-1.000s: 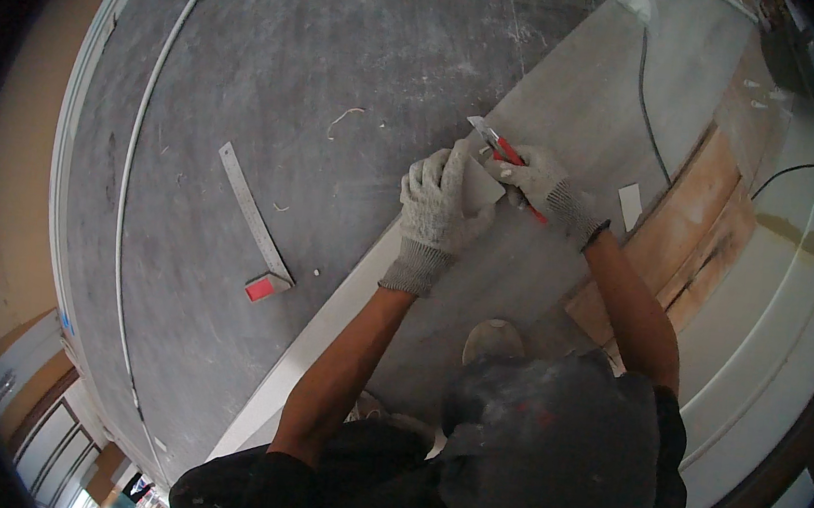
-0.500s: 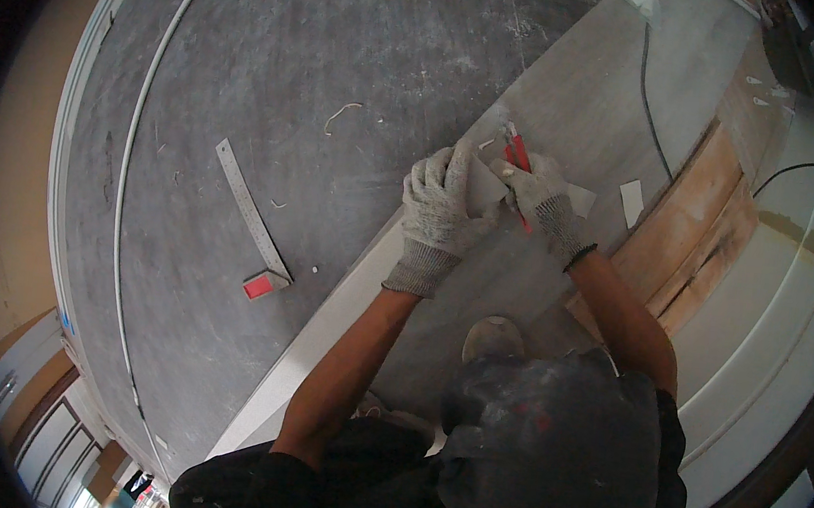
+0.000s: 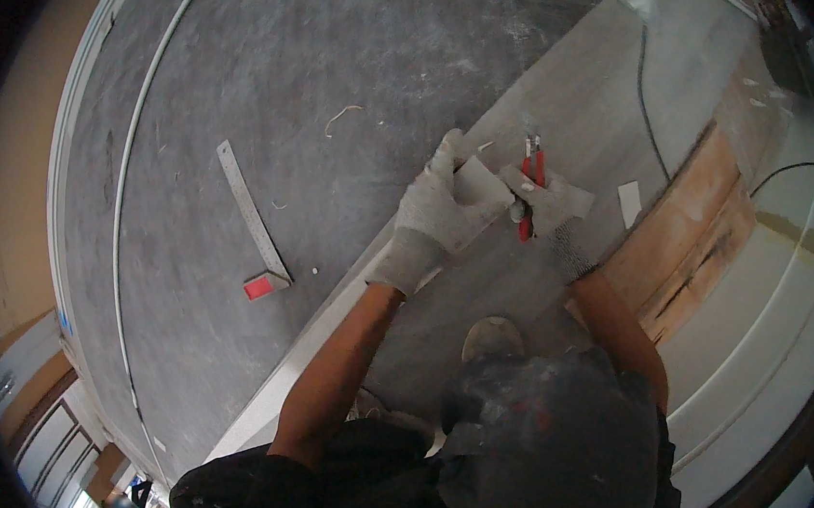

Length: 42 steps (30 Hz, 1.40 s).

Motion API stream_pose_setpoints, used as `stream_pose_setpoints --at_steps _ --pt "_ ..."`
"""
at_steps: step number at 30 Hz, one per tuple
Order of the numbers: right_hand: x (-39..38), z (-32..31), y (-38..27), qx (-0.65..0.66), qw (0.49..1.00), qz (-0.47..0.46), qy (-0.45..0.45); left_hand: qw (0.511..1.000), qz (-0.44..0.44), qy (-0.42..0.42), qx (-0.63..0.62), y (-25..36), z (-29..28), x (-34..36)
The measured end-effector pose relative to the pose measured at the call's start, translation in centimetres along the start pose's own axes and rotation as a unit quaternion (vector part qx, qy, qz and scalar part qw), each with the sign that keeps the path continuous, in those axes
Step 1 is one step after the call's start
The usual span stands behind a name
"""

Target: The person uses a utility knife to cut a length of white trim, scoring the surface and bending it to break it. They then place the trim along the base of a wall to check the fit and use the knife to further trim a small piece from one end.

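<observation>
Cutter (image 3: 534, 166) red; panel piece (image 3: 483, 183) pale grey; square (image 3: 254, 212) silver and red; boards (image 3: 691, 238) orange-brown, dark-streaked.

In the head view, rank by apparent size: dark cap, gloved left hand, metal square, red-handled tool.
1. Dark cap
2. Gloved left hand
3. Metal square
4. Red-handled tool, partly covered
</observation>
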State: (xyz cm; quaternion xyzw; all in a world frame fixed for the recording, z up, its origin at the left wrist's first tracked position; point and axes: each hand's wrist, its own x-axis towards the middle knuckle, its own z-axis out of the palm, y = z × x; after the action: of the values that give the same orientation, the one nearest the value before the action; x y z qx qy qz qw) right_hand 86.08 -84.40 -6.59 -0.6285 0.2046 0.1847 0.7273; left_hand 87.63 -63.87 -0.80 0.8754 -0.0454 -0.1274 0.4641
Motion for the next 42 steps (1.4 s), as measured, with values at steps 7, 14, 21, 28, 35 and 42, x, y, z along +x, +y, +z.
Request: stream_pose_setpoints --at_steps 7,14,21,28,35,42 --pt "-3.4 -0.3 -3.8 -0.068 0.995 -0.071 -0.018 0.922 -0.17 -0.317 -0.144 -2.9 -4.4 4.5" --pt "-5.7 0.0 -2.6 -0.022 0.997 -0.078 0.004 0.887 -0.179 -0.346 -0.249 -2.4 -5.2 4.6" --pt "-5.2 -1.3 0.3 -0.231 0.945 -0.225 -0.062 0.841 -0.238 -0.386 -0.294 -1.1 -6.0 5.6" --pt "-5.0 -1.1 -2.1 -0.368 0.899 -0.231 -0.055 0.83 -0.233 -0.377 -0.34 -1.6 -6.2 5.3" --pt "-4.0 -2.1 -1.2 -0.413 0.876 -0.235 -0.086 0.832 -0.236 -0.371 -0.34 -1.2 -6.3 5.0" --pt "-4.3 -1.2 -2.4 -0.383 0.889 -0.237 -0.078 0.831 -0.231 -0.368 -0.346 -0.5 -6.7 4.7"
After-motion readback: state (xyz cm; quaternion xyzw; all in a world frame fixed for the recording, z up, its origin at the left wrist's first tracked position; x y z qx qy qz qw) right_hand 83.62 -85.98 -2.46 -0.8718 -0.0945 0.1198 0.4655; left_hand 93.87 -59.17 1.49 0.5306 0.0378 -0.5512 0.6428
